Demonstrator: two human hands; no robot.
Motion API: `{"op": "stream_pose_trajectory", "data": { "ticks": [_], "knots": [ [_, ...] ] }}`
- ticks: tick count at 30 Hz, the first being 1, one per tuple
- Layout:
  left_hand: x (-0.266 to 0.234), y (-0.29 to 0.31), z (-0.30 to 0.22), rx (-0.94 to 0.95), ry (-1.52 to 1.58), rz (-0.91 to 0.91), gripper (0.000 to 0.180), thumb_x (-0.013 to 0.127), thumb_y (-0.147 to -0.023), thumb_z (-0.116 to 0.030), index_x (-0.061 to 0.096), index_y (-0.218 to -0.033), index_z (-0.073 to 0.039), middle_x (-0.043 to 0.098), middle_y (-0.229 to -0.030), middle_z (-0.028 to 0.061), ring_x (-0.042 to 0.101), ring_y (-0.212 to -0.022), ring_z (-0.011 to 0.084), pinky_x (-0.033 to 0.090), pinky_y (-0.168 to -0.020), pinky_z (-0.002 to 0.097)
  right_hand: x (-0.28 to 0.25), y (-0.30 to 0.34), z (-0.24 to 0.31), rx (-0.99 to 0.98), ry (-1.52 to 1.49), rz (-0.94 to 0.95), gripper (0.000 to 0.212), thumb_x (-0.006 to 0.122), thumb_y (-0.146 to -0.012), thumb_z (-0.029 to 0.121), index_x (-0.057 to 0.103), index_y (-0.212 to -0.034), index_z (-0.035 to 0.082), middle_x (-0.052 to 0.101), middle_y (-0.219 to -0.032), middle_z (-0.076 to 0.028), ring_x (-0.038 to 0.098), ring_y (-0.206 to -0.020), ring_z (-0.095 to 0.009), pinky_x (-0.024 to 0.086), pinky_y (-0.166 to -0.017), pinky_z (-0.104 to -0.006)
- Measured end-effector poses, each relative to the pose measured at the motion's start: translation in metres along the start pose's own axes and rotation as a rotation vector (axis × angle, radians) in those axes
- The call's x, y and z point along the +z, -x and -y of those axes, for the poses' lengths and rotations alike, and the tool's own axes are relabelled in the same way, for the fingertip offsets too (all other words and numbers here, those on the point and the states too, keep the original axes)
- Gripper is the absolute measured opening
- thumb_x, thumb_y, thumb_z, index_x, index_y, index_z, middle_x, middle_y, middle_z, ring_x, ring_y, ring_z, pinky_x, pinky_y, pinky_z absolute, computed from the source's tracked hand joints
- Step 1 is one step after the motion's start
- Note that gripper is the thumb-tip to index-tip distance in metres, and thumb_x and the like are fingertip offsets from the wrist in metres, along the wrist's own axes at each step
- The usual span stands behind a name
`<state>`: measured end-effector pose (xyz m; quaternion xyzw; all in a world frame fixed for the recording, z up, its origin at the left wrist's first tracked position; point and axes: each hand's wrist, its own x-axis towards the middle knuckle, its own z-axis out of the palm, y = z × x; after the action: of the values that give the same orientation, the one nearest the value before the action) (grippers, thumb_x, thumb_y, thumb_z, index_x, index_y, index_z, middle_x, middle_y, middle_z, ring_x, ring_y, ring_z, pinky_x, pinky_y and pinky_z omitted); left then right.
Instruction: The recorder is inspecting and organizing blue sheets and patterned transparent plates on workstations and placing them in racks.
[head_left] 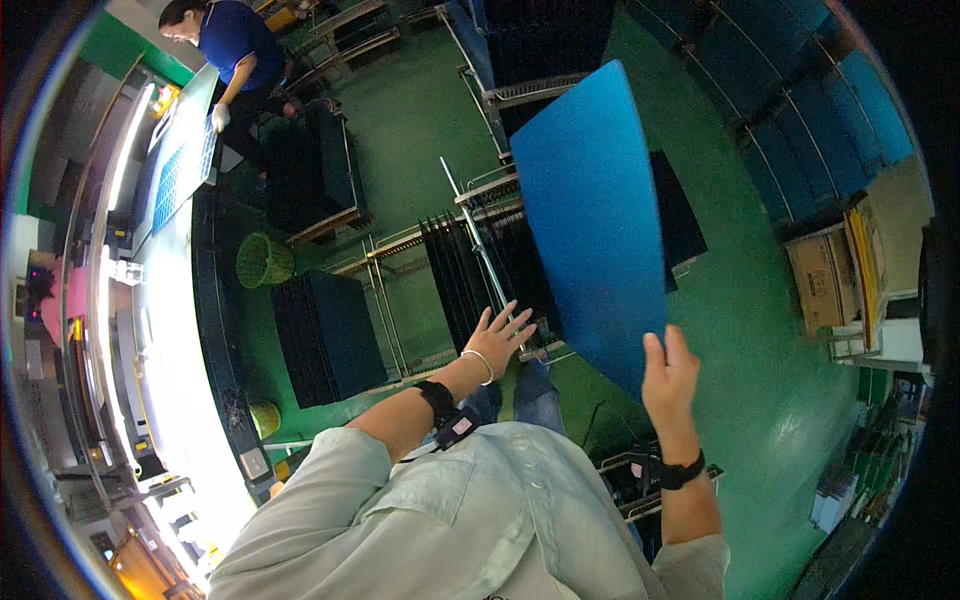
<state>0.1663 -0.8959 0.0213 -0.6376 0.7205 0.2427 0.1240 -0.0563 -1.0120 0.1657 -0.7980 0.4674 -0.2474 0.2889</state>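
My right hand grips a large flat blue panel by its near edge, thumb on one side and fingers curled around. The panel stands up and slants away from me, over the right side of a slotted metal rack. My left hand is open with fingers spread, over the rack's near end. A silver metal bar runs across the rack and ends close to the left fingertips; I cannot tell whether they touch it. Several dark upright panels stand in the rack, left of the bar.
Another batch of dark panels stands in a rack at left. A yellow-green basket is farther off. A bright light table lines the left side, with a co-worker at its far end. Cardboard boxes stand at right.
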Motion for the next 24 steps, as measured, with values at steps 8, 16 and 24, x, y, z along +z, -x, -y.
{"op": "stream_pose_trajectory", "data": {
  "ticks": [8, 16, 24],
  "knots": [
    [0.013, 0.006, 0.003, -0.053, 0.027, -0.023, 0.077, 0.059, -0.077, -0.011, 0.018, -0.139, -0.027, 0.009, -0.147, 0.0061, 0.007, -0.134, 0.0334, 0.018, -0.105, 0.0533, 0.061, 0.002, -0.017, -0.096, -0.186, 0.033, 0.014, 0.051, -0.087, 0.011, 0.051, -0.091, -0.002, 0.049, -0.061, -0.018, 0.05, -0.048, -0.029, 0.038, -0.046, -0.0338],
    [0.015, -0.002, -0.012, -0.118, -0.027, -0.063, 0.078, 0.059, -0.075, -0.008, 0.021, -0.137, -0.035, 0.016, -0.144, 0.0109, 0.016, -0.131, 0.0366, 0.023, -0.102, 0.0537, 0.086, 0.004, -0.032, -0.084, -0.066, 0.142, 0.016, 0.05, -0.085, 0.011, 0.052, -0.097, 0.001, 0.056, -0.071, -0.022, 0.056, -0.062, -0.038, 0.043, -0.05, -0.0422],
    [0.019, 0.001, -0.007, -0.152, -0.055, -0.095, 0.059, 0.054, -0.081, -0.016, 0.033, -0.133, -0.031, 0.018, -0.143, 0.0118, 0.02, -0.13, 0.0377, 0.026, -0.1, 0.054, 0.096, -0.005, -0.02, -0.108, -0.043, 0.172, 0.017, 0.048, -0.085, 0.009, 0.052, -0.099, -0.002, 0.057, -0.072, -0.022, 0.056, -0.062, -0.038, 0.042, -0.052, -0.0426]
  ]
}}
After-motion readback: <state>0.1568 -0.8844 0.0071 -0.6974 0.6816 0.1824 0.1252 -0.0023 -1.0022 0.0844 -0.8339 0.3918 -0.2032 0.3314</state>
